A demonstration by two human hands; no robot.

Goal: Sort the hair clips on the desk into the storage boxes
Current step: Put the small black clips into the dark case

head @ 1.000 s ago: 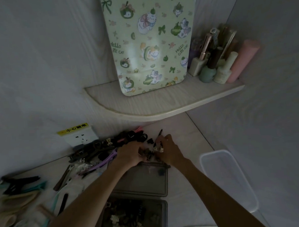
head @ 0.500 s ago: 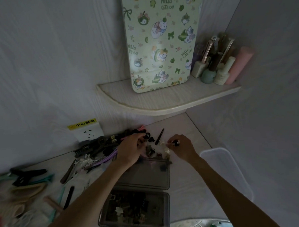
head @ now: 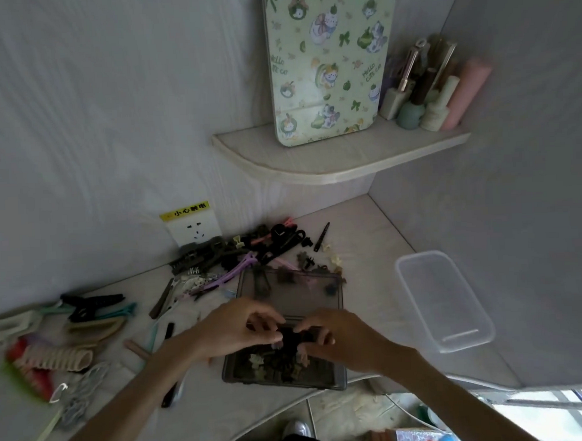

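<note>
A: What is seen over the dark translucent plastic storage box (head: pixel 336 378) at the near edge of the pale desk (head: pixel 367 237)?

B: Both hands are held above it. The left hand (head: pixel 234 329) and the right hand (head: pixel 341 338) meet over the far part of the box, fingers curled, and small dark hair clips (head: pixel 291 337) appear to be pinched between the fingertips; exactly which hand grips what cannot be told, since the clips are blurred and partly hidden. More small clips (head: pixel 272 364), pale and brown, are seen lying inside the box beneath.

A: And what is placed around it?

B: Just beyond the box its hinged dark lid (head: pixel 303 299) is laid open, with a few clips resting on it. Past that, a heap of black, purple and pink hair clips (head: pixel 251 252) is spread near the white wall socket (head: pixel 193 229). To the left, larger claw clips in black, teal and beige (head: pixel 93 312) are scattered. To the right, well apart, a clear rectangular plastic container (head: pixel 446 300) is set.

A: Anything higher up?

B: A corner shelf (head: pixel 340 164) is fixed above the desk. A green cat-patterned panel (head: pixel 326 62) is leaned upright on it, beside a cluster of cosmetic bottles (head: pixel 434 90).
</note>
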